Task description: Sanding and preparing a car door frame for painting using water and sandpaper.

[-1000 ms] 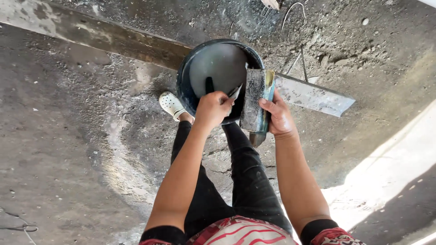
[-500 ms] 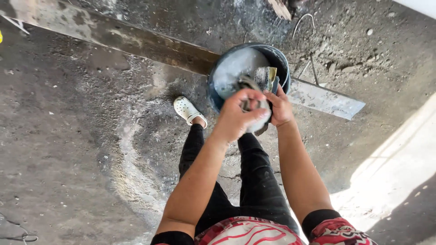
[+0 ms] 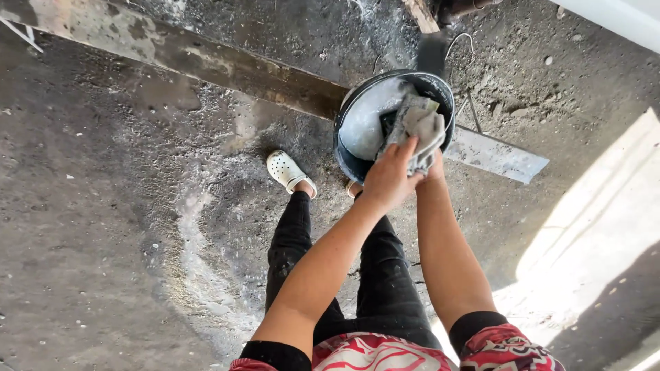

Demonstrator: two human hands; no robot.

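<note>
1. The left hand [image 3: 389, 180] has its grip closed on a grey, mortar-caked trowel [image 3: 418, 130], held flat over the rim of the black bucket [image 3: 347, 154].
2. The right hand [image 3: 434, 167] is mostly hidden behind the left — it touches the trowel's lower edge, but whether its grip is clamped I cannot tell.
3. The bucket holds pale grey slurry and stands on the rough concrete floor [image 3: 103, 206], against a long metal straightedge [image 3: 206, 58].
4. A white clog [image 3: 289, 172] stands just beside the bucket.
</note>
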